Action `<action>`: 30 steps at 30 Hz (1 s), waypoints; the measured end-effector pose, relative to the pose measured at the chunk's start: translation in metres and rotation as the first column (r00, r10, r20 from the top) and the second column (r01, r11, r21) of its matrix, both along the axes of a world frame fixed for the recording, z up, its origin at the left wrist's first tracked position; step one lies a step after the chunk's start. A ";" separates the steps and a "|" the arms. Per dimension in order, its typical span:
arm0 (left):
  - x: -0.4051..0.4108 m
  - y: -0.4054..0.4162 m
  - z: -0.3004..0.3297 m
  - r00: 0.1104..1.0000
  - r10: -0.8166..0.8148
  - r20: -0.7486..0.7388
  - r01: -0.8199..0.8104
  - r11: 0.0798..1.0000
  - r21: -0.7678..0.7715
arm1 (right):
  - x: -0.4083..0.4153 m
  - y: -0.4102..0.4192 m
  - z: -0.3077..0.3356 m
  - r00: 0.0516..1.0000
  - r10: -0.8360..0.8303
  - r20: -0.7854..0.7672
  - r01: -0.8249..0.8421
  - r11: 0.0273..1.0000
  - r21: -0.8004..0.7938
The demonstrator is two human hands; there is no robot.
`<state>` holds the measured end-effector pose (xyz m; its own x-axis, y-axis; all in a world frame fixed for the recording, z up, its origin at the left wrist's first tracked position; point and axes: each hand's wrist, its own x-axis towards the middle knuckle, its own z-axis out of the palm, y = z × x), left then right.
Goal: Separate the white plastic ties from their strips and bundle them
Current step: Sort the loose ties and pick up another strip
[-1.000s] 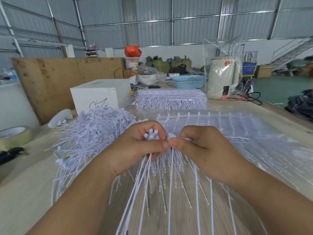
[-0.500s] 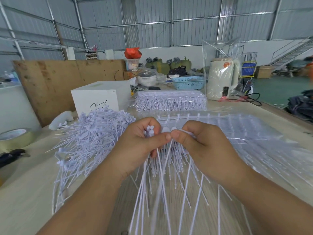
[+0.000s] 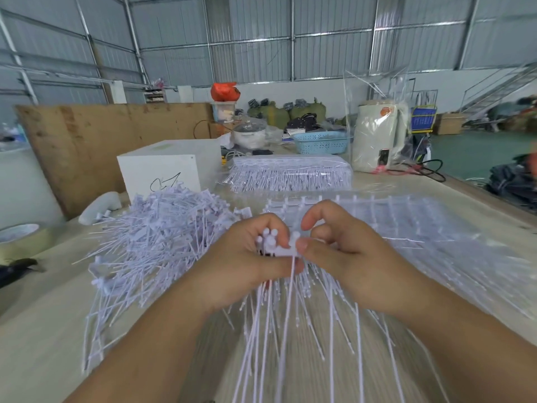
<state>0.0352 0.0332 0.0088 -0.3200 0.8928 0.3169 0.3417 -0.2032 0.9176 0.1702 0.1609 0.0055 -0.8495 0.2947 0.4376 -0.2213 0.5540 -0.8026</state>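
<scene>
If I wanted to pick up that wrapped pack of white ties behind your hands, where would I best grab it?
Probably across its flat top, from above, one hand at each short end of the wrapped pack. It lies flat and wide on the table, and its near side is a fringe of thin tie tails that would bend rather than bear weight.

Left hand (image 3: 247,266): fingers curled, a bunch of white ties (image 3: 270,242) gripped by the heads.
Right hand (image 3: 345,257): thumb pressed on the strip end at the bunch, forefinger raised and bent.
Forearms: both bare, angled inward, hands met at the middle.
</scene>
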 end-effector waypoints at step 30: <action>-0.001 -0.003 0.001 0.954 -0.194 0.227 0.216 0.974 -0.074 | -0.002 0.004 -0.003 0.994 -0.113 0.004 0.109 0.962 0.252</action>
